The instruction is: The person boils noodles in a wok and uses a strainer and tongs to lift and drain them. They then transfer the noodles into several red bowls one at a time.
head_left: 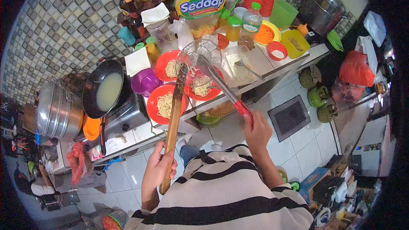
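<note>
I was portioning noodles: left hand (158,168) clenched on the strainer (175,115), right hand (255,132) clenched on the skimmer (200,59) above the plate (202,89) at the counter's (272,66) front edge. Next, I judged, tipping onto it.

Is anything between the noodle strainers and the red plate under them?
Nothing visible. The wire strainer in the right hand and the wooden-handled strainer in the left hand hang directly over the red plate, which already holds noodles.
</note>
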A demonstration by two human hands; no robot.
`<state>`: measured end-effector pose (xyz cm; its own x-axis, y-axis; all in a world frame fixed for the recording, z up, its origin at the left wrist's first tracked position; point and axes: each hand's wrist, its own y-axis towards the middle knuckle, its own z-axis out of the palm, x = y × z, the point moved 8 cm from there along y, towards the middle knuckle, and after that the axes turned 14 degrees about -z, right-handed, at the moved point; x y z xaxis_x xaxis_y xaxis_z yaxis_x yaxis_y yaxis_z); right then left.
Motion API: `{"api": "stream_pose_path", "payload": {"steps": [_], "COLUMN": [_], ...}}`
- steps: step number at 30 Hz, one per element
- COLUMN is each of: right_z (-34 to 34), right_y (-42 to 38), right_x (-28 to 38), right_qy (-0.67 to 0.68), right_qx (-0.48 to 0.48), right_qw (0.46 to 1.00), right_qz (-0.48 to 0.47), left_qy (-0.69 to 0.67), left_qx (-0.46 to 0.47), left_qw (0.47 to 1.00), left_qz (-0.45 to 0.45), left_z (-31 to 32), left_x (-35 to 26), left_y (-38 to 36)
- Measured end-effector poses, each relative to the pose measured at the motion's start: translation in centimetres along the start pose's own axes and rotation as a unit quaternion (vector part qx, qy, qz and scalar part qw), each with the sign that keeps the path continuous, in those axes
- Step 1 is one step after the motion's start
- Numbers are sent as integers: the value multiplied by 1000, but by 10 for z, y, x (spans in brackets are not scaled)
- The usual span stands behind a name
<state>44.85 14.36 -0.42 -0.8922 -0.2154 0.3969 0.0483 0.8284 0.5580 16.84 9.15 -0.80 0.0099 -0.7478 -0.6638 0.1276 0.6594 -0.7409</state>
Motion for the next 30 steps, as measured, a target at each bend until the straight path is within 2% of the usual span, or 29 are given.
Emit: {"api": "stream_pose_path", "payload": {"steps": [3, 5, 12, 15, 20, 21, 23, 27, 30], "right_z": [0, -1, -5, -11, -12, -13, -15, -33, -35], "right_y": [2, 5, 7, 12, 26, 28, 31, 46, 59], "right_x": [-7, 0, -3, -6, 16, 13, 18, 19, 19], "right_qy": [21, 57, -14, 11, -141, -141, -155, -181, -192], "right_qx": [8, -2, 38, -10, -23, -24, -10, 2, -25], "right_qw": [999, 998, 999, 1000, 974, 974, 956, 943, 940], "right_qz": [33, -10, 9, -1, -177, -177, -249, -278, -279], "left_qy": [-1, -1, 53, 47, 57, 62, 65, 77, 86], "left_qx": [-10, -16, -45, -43, -48, -62, -78, -91, -92], "left_qw": [1000, 1000, 997, 998, 997, 996, 994, 992, 991], "left_qz": [6, 9, 19, 18, 25, 24, 24, 35, 37], "left_z": [-1, -1, -2, -1, -2, -3, -7, -12, -12], "left_x": [-2, -3, -5, -6, -10, -10, -11, -9, -7], "left_y": [-3, -4, -5, -5, -6, -6, -6, -5, -7]}}
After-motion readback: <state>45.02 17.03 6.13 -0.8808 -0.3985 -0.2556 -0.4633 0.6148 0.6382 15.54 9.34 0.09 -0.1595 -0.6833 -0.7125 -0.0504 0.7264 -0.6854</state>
